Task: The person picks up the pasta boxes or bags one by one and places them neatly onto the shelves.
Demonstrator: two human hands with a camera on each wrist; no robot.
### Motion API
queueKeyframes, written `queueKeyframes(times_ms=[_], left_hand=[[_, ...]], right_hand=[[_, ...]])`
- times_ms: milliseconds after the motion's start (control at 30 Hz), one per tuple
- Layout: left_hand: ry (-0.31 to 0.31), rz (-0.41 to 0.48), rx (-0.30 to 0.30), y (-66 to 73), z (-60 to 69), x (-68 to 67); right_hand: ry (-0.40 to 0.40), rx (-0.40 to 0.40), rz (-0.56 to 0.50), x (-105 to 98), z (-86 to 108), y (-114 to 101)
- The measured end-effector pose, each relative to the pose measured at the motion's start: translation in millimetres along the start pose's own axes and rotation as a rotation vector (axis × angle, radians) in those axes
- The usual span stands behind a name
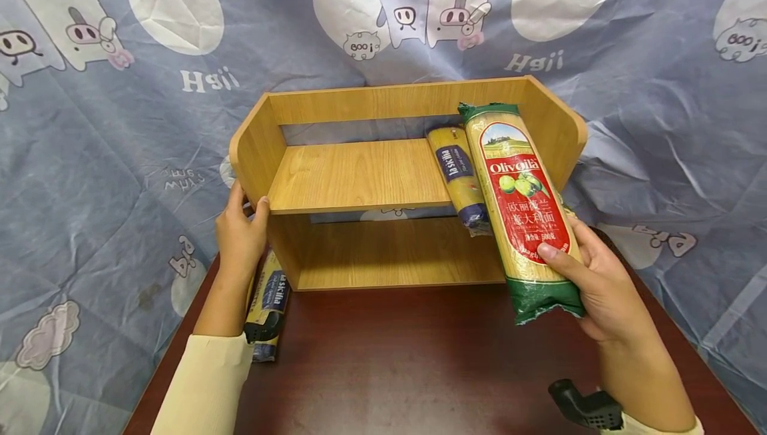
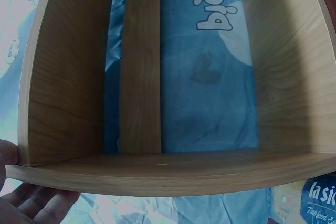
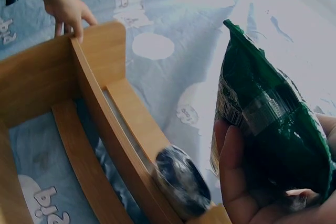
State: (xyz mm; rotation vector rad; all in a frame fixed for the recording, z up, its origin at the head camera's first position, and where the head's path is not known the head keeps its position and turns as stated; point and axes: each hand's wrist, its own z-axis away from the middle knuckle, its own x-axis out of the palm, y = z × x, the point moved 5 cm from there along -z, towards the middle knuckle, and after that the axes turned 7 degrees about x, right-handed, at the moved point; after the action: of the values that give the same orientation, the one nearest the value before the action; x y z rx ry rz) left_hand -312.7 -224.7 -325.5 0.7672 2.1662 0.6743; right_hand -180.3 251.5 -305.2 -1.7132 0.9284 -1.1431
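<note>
One noodle bag (image 1: 522, 202) might tip, because my right grip (image 1: 608, 292) holds it low, and bump the yellow bag (image 1: 457, 170) left of it; my left grip (image 1: 241, 232) holds the shelf (image 1: 359, 175).

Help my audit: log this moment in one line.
left grip: holds rack side | right grip: holds Olivoilà pack | upper shelf: la sicilia pack

Both arms (image 1: 224, 298) are stretching forward, well apart, the left hand (image 1: 242, 227) gripping and the right hand (image 1: 602, 288) holding with its thumb (image 1: 563, 263) laid on top.
</note>
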Motion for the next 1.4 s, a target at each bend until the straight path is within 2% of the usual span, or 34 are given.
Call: queueKeyframes(times_ms=[167,267,500,733,1167,1400], left_hand=[[0.003,0.008,0.016,2.7,-0.7,0.7],[-0.003,0.008,0.015,3.4,-0.4,1.2],[0.001,0.008,0.009,1.4,0.6,0.8],[-0.007,0.014,0.010,2.0,0.3,1.3],[-0.016,0.003,0.000,0.9,2.7,0.3],[-0.005,0.009,0.013,4.3,1.7,-1.6]], right_hand=[[0.048,0.051,0.064,9.9,-3.1,6.8],[0.051,0.078,0.073,15.5,-5.4,11.3],[-0.003,0.110,0.061,30.8,-12.0,21.5],[0.015,0.124,0.093,41.9,-16.3,30.8],[0.072,0.239,0.183,59.6,-32.6,51.6],[0.084,0.228,0.221,71.0,-40.9,56.6]])
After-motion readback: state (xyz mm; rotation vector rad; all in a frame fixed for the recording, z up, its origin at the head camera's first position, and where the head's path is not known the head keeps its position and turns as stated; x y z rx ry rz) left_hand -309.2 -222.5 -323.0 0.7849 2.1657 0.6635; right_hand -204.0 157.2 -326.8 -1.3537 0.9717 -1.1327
